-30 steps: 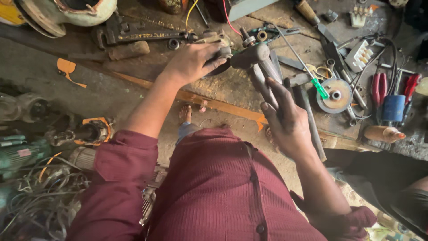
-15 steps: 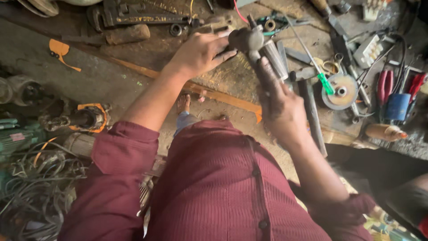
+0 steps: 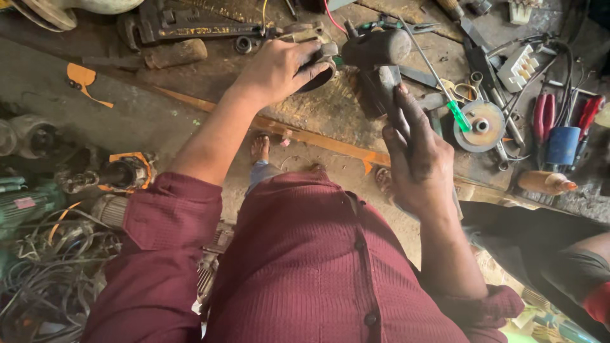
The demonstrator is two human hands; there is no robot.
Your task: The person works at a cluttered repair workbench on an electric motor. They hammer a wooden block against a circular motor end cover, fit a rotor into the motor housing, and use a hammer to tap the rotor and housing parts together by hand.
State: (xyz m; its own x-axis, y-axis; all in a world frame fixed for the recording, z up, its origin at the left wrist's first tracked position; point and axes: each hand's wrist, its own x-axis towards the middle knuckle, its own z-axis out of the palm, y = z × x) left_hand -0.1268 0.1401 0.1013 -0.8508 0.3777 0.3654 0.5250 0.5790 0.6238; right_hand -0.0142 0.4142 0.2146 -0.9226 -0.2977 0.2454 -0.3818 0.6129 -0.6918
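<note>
The right hand (image 3: 422,162) has its grip closed round the handle of a dark, drum-headed metal hammer (image 3: 376,49), whose long axis runs up and away to its head, just beside the left hand (image 3: 279,70) clasping a grimy round metal part (image 3: 321,67) on the cluttered work surface (image 3: 210,95).

Worn, grimy wooden counter (image 3: 330,114), orange-edged along its near side. Strewn directly on it: large wrench (image 3: 190,28) at the far left, with short wooden handle (image 3: 175,54) and small metal ring (image 3: 243,44) just beside. Toward the right: round grinding disc (image 3: 483,125), green-handled screwdriver (image 3: 454,111) leaning over its rim, white terminal block (image 3: 519,68), red-handled pliers (image 3: 546,114), blue cylinder (image 3: 562,145), and orange-tipped bottle (image 3: 546,183) on its side near the edge.
</note>
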